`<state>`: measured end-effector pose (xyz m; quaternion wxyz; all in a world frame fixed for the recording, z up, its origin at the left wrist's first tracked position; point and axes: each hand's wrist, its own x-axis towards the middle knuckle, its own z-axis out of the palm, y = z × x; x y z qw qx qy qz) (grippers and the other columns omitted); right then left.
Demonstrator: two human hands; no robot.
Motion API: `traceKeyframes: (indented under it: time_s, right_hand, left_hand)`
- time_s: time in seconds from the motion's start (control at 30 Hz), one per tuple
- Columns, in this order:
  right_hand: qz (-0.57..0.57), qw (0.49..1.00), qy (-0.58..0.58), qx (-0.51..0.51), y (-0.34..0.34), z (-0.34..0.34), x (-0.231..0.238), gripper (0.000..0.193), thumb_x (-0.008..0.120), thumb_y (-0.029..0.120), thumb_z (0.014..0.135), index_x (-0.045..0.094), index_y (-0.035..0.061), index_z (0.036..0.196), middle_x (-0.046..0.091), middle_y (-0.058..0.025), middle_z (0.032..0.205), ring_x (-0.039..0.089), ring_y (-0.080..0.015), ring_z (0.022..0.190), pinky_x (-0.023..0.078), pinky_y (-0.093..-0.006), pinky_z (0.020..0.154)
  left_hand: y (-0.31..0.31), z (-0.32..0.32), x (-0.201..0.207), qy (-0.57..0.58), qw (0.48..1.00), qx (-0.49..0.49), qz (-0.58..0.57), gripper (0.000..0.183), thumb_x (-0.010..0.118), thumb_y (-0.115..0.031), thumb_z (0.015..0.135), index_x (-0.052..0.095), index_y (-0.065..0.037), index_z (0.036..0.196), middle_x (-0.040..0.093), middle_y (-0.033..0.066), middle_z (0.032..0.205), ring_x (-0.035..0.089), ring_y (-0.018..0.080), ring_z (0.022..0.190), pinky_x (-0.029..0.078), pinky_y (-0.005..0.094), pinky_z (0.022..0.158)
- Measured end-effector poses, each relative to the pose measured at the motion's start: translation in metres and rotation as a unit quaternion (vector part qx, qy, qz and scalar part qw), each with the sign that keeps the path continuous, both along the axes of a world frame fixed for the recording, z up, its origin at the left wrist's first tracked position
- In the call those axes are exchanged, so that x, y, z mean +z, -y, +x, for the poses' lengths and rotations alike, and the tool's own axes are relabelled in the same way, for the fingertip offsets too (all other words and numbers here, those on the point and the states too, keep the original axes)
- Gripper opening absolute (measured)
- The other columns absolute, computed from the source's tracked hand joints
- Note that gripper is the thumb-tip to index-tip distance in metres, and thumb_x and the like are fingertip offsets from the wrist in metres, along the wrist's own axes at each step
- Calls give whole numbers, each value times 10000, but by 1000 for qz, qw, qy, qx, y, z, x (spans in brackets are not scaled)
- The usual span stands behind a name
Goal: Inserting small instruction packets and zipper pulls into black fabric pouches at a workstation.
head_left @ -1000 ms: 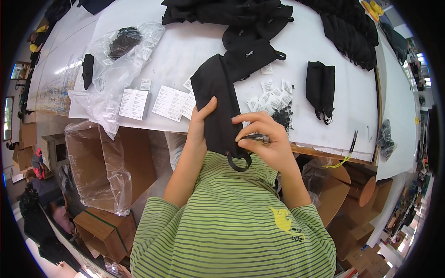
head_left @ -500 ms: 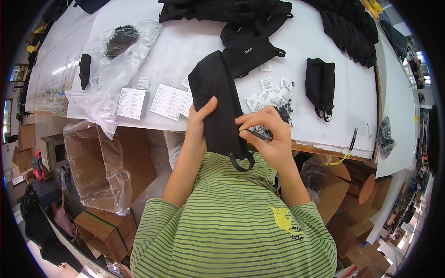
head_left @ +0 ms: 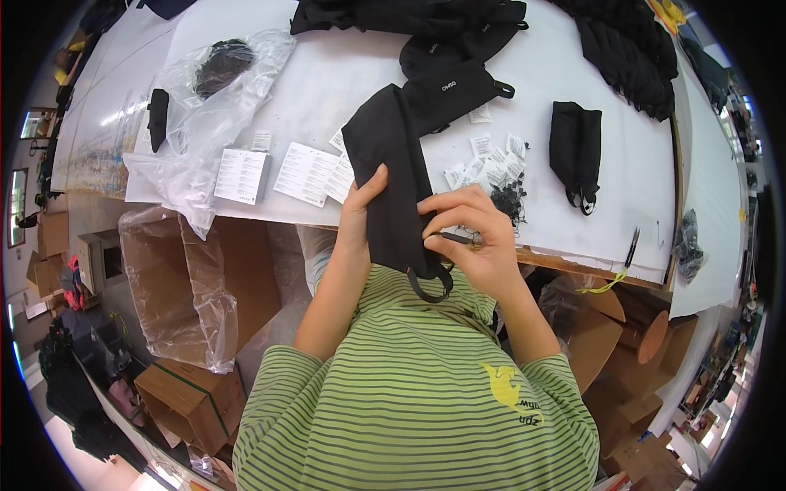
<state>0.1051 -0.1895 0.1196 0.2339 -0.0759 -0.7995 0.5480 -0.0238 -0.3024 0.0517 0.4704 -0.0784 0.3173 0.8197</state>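
Note:
A long black fabric pouch [head_left: 397, 188] with a loop at its lower end is held slanting over the table's front edge. My left hand [head_left: 360, 213] is closed on its left side, thumb lying on top of the cloth. At the pouch's right edge my right hand [head_left: 483, 237] pinches a small dark strip [head_left: 455, 238] between thumb and fingers; what the strip is I cannot make out. Another black pouch [head_left: 449, 90] touches the held one from behind. White printed labels [head_left: 491, 164] and a tangle of thin black cords [head_left: 509, 199] lie right of it.
Printed white cards [head_left: 301, 173] and a clear plastic bag [head_left: 188, 139] lie to the left. A separate black pouch [head_left: 575, 151] and snips with a yellow cord [head_left: 630, 250] are on the right. Black fabric pieces [head_left: 630, 57] cover the far right. Cardboard boxes [head_left: 192, 397] stand below the table.
The whole view has shifted slightly, so the table's things appear a little further right. Both hands keep their hold, and the pouch stays in nearly the same pose.

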Motion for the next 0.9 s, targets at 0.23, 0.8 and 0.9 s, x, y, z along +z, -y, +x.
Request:
traceKeyframes:
  time_s: [0.23,0.8,0.9]
  right_hand:
    - [-32,999,-30,3,15,-1,3,143,751,112,726,662,33,805,644,-90,1026,573,-194,874,436,-303,790]
    - [7,1000,-18,-3,14,2,9,183,720,65,737,638,50,901,566,-92,1133,548,-201,880,461,-295,722]
    - [102,976,-27,-190,12,15,3,327,737,119,730,628,69,1034,566,-94,1148,561,-211,884,478,-300,682]
  left_hand:
    - [0,1,14,-27,999,-26,10,322,470,-340,957,588,-47,1020,634,81,851,638,160,706,546,273,620]
    - [7,-11,10,-31,999,-10,-15,338,525,-327,940,568,-39,1112,641,98,1004,641,188,854,534,305,731]
    - [-4,-7,26,-67,994,55,-67,369,535,-296,944,534,-40,1208,610,103,1145,606,218,1018,501,358,868]
